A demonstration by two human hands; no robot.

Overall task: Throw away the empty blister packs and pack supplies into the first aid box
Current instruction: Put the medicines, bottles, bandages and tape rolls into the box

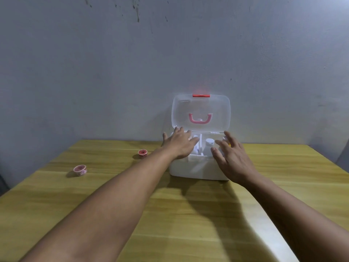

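A white first aid box (198,168) stands at the far middle of the wooden table, its clear lid (201,111) raised upright against the wall, with a pink handle and a red latch. Inside I see a white-capped bottle (209,143) and other supplies partly hidden by my hands. My left hand (180,143) hovers flat over the box's left compartment, fingers spread. My right hand (229,157) is spread over the box's right side, holding nothing. No blister packs are in view.
Two small pink-rimmed cups stand on the table left of the box: the farther cup (142,153) and the nearer cup (80,170). The wooden table (170,214) runs up to a grey wall behind the box.
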